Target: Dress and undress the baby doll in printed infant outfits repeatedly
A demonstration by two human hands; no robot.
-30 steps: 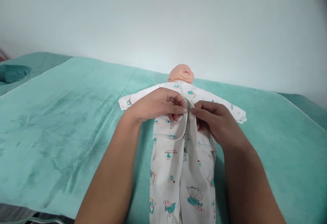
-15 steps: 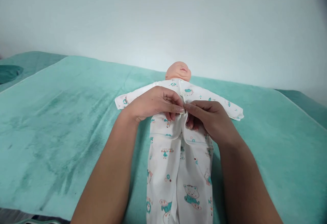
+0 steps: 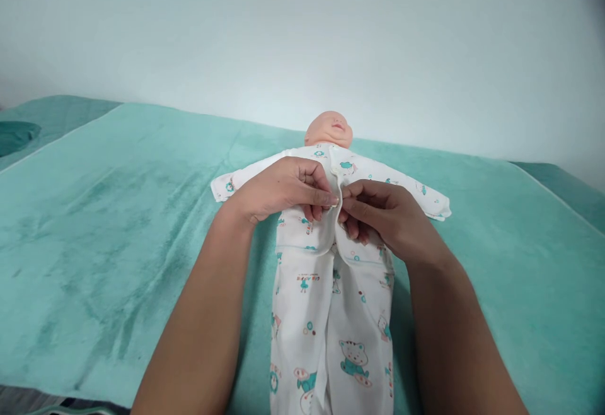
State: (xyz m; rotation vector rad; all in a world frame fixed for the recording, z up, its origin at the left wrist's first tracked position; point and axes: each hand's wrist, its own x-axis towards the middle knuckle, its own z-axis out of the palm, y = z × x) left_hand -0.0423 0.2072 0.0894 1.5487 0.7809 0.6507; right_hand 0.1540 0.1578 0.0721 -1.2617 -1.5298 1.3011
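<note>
A baby doll [image 3: 329, 128] lies on its back, dressed in a white baby shirt [image 3: 302, 229] and white trousers [image 3: 307, 301] with small animal prints. The shirt's front edges meet down the middle of the chest. My left hand [image 3: 302, 189] pinches the left front edge between thumb and forefinger. Opposite it, my right hand [image 3: 375, 210] pinches the other edge, its fingertips close to the left ones. Whatever fastener sits between the fingertips is too small to make out. Both sleeves stretch out sideways, and the lower trouser legs run out of view.
A green towel-like sheet [image 3: 118, 226] spreads under the doll. Behind it rises a pale wall [image 3: 283, 36]. At the far left lies a darker green item [image 3: 16, 137]. The sheet's front edge shows at the lower left, above a dark floor.
My fingertips have drawn slightly apart at the shirt front, and the edge between them now stands up more plainly. The doll stays in place.
</note>
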